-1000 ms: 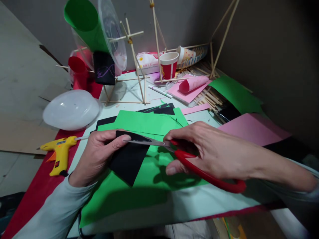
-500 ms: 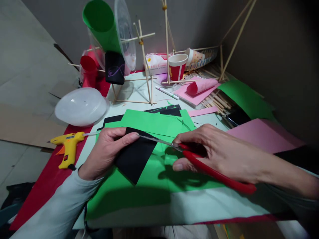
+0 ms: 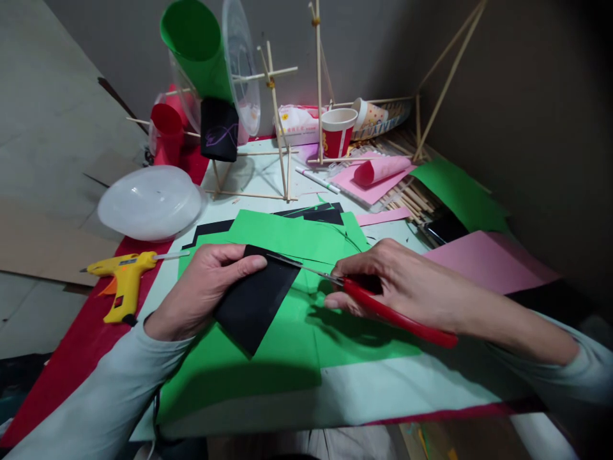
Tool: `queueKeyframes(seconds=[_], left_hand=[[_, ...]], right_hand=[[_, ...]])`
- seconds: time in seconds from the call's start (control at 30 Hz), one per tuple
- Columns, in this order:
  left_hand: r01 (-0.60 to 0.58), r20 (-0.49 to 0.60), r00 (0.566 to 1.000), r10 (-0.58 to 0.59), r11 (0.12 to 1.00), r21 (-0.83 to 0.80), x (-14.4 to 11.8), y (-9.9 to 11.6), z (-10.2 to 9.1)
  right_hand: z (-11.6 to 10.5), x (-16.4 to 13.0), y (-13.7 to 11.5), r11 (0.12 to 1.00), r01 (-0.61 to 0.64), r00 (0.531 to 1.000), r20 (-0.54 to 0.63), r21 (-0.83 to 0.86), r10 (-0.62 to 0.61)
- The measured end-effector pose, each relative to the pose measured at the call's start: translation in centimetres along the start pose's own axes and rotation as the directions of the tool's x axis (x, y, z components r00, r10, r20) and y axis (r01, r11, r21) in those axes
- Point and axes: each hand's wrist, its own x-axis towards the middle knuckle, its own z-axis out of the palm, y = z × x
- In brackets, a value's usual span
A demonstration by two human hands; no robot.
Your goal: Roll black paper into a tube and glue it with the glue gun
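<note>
Change: scissors [image 3: 364, 297] now lie flatter and their handles look drawn closer together than half a second ago; the blades reach a little further along the top edge of the black paper piece [image 3: 256, 297].
Left hand [image 3: 204, 287]: pinches the black paper piece, thumb on top near its upper corner, fingers curled beneath, holding it just above the green sheet [image 3: 292, 332].
Right hand [image 3: 397, 284]: wrapped through the red handles, fingers closed on them; blade tips are hidden at the thumb, so how far the blades gape cannot be told.
Progress: by my reading the cut runs along most of the black piece's upper edge, with only a short stretch by the left thumb still uncut.
Edges: blade tips sit very near the left thumb; little slack there.
Open room: bare table [image 3: 407, 390] lies toward the near edge, in front of both wrists.
Crowded sides: yellow glue gun [image 3: 122, 278] and a clear plastic dome [image 3: 148, 203] to the left, pink paper [image 3: 488, 259] to the right, a stick frame [image 3: 278, 128] and red paper cup [image 3: 338, 131] behind.
</note>
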Motion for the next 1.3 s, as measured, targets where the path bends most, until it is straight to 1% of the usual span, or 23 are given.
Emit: queueKeyframes(seconds=[0.17, 0.27, 0.4, 0.53, 0.6, 0.7, 0.83, 1.0, 1.17, 1.3], left_hand=[[0.026, -0.027, 0.999, -0.025, 0.998, 0.052, 0.1, 0.0, 0.0], [0.021, -0.033, 0.999, -0.018, 0.996, 0.088, 0.1, 0.1, 0.1], [-0.063, -0.018, 0.998, 0.067, 0.984, 0.165, 0.1, 0.1, 0.2], [-0.151, -0.036, 0.985, 0.166, 0.953, 0.261, 0.0, 0.1, 0.4], [-0.166, -0.032, 0.983, 0.180, 0.952, 0.257, 0.0, 0.1, 0.5], [-0.160, -0.016, 0.986, 0.168, 0.962, 0.221, -0.1, 0.0, 0.7], [-0.140, -0.008, 0.989, 0.144, 0.973, 0.182, -0.1, -0.1, 0.8], [-0.106, -0.012, 0.994, 0.109, 0.982, 0.155, -0.1, 0.0, 0.9], [-0.084, 0.015, 0.996, 0.082, 0.988, 0.128, -0.3, 0.2, 1.4], [-0.084, 0.024, 0.996, 0.082, 0.987, 0.134, -0.4, 0.1, 1.5]], right_hand=[[0.1, 0.0, 0.2, 1.000, 0.010, 1.000, -0.009, -0.025, -0.011], [0.1, 0.1, 0.3, 1.000, 0.020, 1.000, 0.000, -0.021, -0.020], [0.2, 0.2, 0.4, 1.000, 0.005, 1.000, -0.017, -0.023, -0.005], [0.4, 0.4, 0.4, 1.000, -0.010, 1.000, -0.014, -0.011, 0.010], [0.5, 0.5, 0.4, 1.000, -0.011, 1.000, -0.027, -0.013, 0.011], [0.6, 0.4, 0.3, 0.999, 0.007, 0.999, -0.052, -0.035, -0.009], [0.7, 0.0, 0.2, 0.999, 0.020, 0.999, -0.044, -0.041, -0.021], [0.8, 0.0, -0.1, 0.997, 0.002, 1.000, -0.030, -0.073, -0.004], [0.9, 0.3, -0.4, 0.996, -0.057, 0.998, -0.012, -0.063, 0.056], [1.1, 0.2, -0.2, 0.995, -0.016, 0.999, -0.043, -0.100, 0.011]])
